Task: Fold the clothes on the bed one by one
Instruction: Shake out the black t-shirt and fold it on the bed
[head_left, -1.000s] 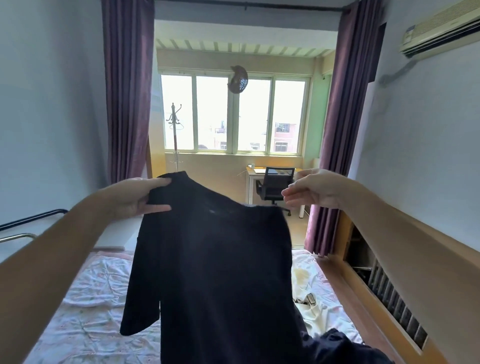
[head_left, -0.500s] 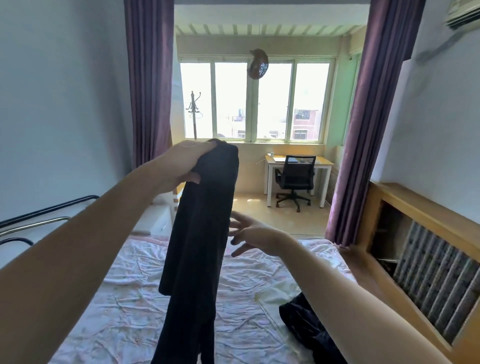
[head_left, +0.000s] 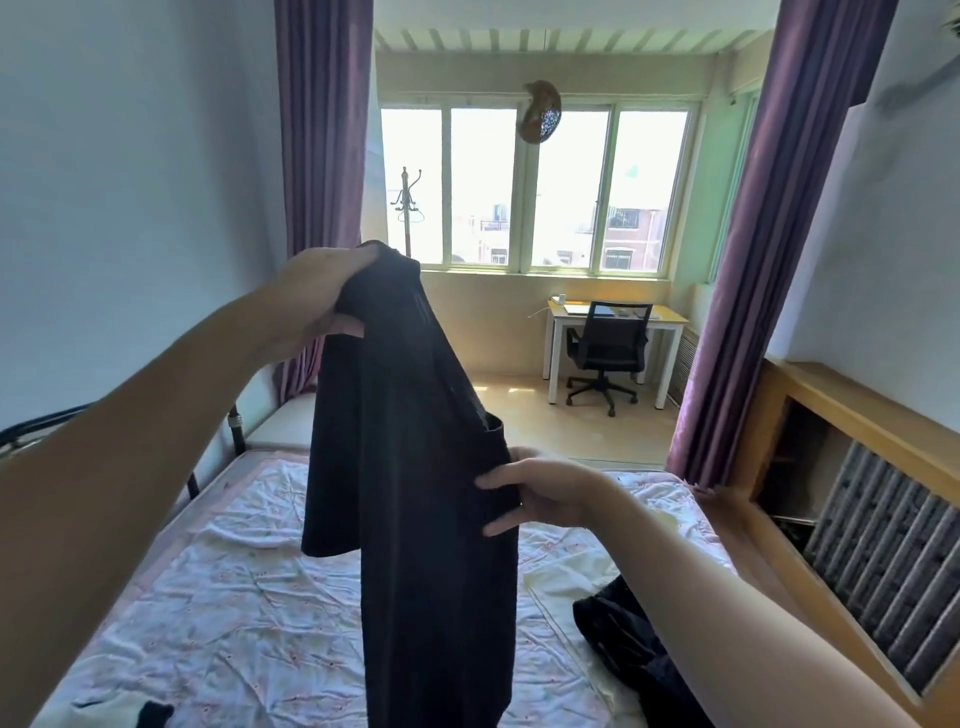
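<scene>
Head view: bed with wrinkled white floral sheet (head_left: 249, 597) in a room with two purple curtains (head_left: 322, 156). Left hand (head_left: 322, 296) grips one black T-shirt (head_left: 415, 493) held up over it; right hand (head_left: 545, 493) pinches its side. One dark garment (head_left: 623, 639) lies on the sheet.

Daylight enters through the window (head_left: 540, 189) at 12 o'clock, overexposing its panes. Side walls lie in soft shade. Wide-angle distortion bends the curtains (head_left: 779, 234) toward the frame edges; slight overall softness.
</scene>
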